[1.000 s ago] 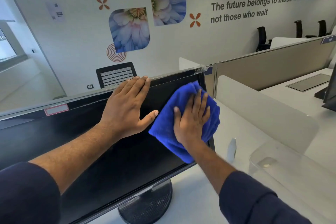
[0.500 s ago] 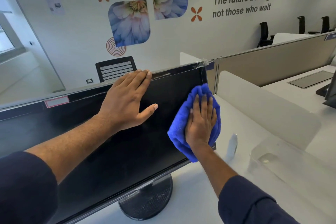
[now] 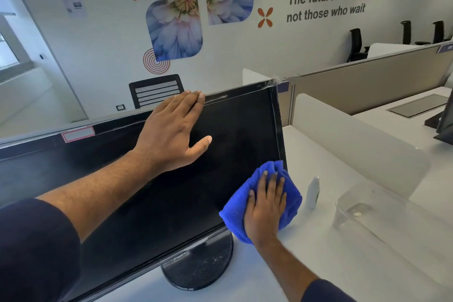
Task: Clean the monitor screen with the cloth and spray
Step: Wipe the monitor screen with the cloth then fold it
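Observation:
A black monitor (image 3: 235,135) on a round stand fills the left and middle of the view, its dark screen facing me. My left hand (image 3: 171,135) lies flat on the upper screen, fingertips over the top bezel. My right hand (image 3: 266,208) presses a bunched blue cloth (image 3: 235,216) against the screen's lower right corner. A small white spray bottle (image 3: 313,191) stands upright on the desk just right of the cloth, apart from it.
A clear plastic container (image 3: 367,211) sits on the white desk (image 3: 331,265) to the right. A frosted divider (image 3: 355,140) and a beige partition (image 3: 367,86) stand behind. A black chair (image 3: 157,91) shows behind the monitor, and another monitor (image 3: 445,120) is at the far right.
My right hand has wiped the blue cloth down the screen's right side, from near the top corner to the bottom corner. My left hand stays flat on the upper screen.

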